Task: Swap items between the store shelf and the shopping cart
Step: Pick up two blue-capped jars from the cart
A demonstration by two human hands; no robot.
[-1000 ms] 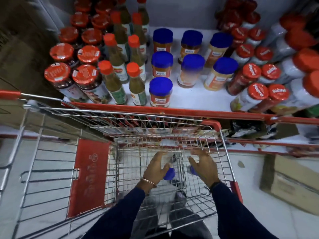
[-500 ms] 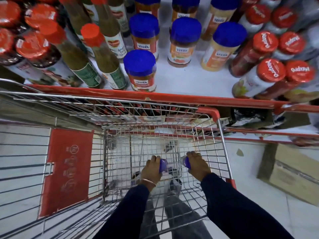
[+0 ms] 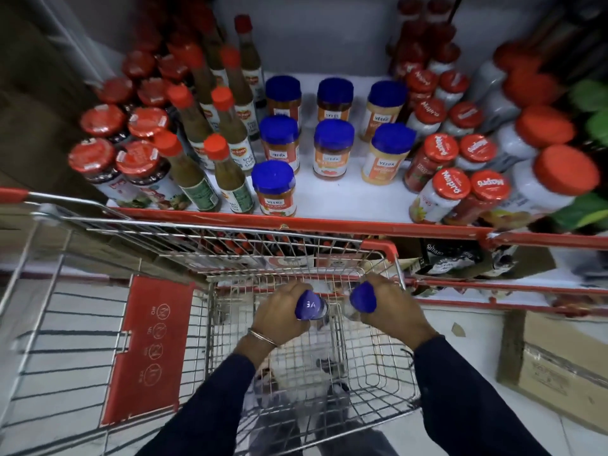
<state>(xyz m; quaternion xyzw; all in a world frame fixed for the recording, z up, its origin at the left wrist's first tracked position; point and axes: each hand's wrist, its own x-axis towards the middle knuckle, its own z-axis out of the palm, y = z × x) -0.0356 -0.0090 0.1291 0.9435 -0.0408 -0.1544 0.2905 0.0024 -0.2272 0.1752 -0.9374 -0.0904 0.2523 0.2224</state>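
My left hand [image 3: 279, 312] grips a blue-lidded jar [image 3: 310, 305] inside the wire shopping cart [image 3: 385, 366]. My right hand [image 3: 391, 306] grips a second blue-lidded jar [image 3: 363, 297] beside it. Both jars are raised above the cart's floor, below its front rim, and only their lids and a little of the bodies show. Ahead, the white store shelf [image 3: 348, 195] carries several matching blue-lidded jars [image 3: 274, 189], with bare shelf space in front of the middle and right columns.
Red-capped sauce bottles [image 3: 227, 172] and red-lidded jars [image 3: 138, 172] stand left of the blue jars; more red-lidded jars [image 3: 450, 192] crowd the right. The shelf's red front edge [image 3: 329, 225] runs just above the cart rim. Cardboard boxes [image 3: 556, 366] lie on the floor at right.
Both hands have risen from the cart's bottom, each lifting a blue-lidded jar toward the cart's front rim. The view has tilted up, showing more shelf.
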